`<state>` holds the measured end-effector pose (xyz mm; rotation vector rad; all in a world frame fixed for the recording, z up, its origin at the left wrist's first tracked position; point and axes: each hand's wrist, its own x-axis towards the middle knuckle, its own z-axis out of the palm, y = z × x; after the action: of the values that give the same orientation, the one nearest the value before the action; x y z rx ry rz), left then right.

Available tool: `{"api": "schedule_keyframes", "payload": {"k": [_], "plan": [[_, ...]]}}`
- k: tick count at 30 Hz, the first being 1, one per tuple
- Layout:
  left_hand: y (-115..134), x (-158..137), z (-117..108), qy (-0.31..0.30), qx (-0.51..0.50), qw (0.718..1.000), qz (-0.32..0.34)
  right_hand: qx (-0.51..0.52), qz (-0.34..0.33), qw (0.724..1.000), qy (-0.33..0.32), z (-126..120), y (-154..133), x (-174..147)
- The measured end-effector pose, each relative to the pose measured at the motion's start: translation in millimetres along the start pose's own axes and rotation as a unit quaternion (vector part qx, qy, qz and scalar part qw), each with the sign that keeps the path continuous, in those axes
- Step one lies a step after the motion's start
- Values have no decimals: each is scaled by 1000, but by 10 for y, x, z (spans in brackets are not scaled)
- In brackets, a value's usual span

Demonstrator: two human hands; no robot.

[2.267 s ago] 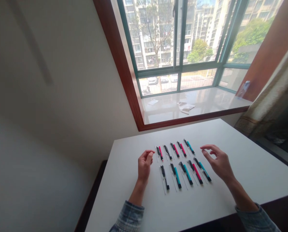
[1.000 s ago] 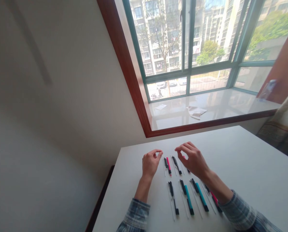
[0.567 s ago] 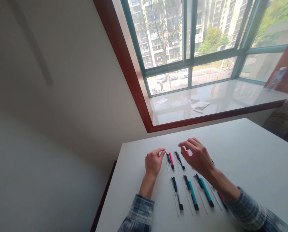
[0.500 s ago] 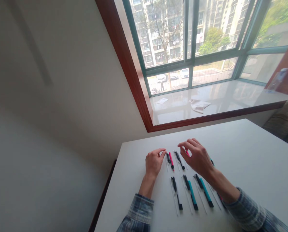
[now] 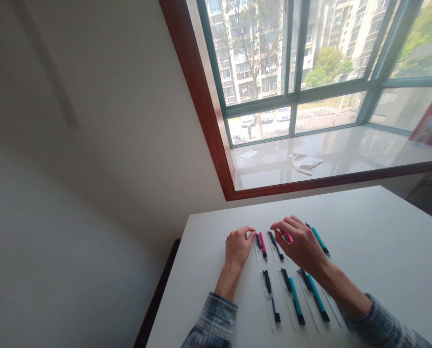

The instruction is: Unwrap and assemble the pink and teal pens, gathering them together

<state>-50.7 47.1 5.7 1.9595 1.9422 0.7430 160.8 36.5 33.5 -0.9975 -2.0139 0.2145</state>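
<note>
Disassembled pen parts lie in two rows on a white table. My left hand is at the left end of the far row, thumb and index fingertip pinched together beside a thin white rod. Whether anything is between those fingertips I cannot tell. Right of them lie a black pen piece and a pink barrel. My right hand hovers over the far row, fingers bent and apart from the thumb, near a slim black pen piece. It partly hides another pink piece.
The near row holds a black pen piece, teal barrels and several white rods. Another teal barrel lies beyond my right hand. A wall stands on the left; behind the table is a window ledge with a crumpled cloth.
The view has shifted, so the table contents appear slightly lower and further right. My right hand has moved slightly nearer, uncovering more of the far teal barrel. My left hand keeps its pinch.
</note>
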Motion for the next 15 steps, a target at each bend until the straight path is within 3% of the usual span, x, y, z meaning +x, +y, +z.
{"api": "schedule_keyframes", "payload": {"k": [4, 7, 11, 15], "plan": [[41, -17, -35, 17, -29, 999, -1, -2, 8, 1000, -2, -4, 1, 4], [94, -33, -92, 19, -139, 990, 0, 10, 11, 1000, -10, -2, -15, 2], [174, -51, -153, -44, -320, 946, 9, 52, 10, 998, -36, 19, -79, -9], [225, -69, -155, -76, -389, 918, 20, 77, 16, 996, -47, 35, -137, -16]]}}
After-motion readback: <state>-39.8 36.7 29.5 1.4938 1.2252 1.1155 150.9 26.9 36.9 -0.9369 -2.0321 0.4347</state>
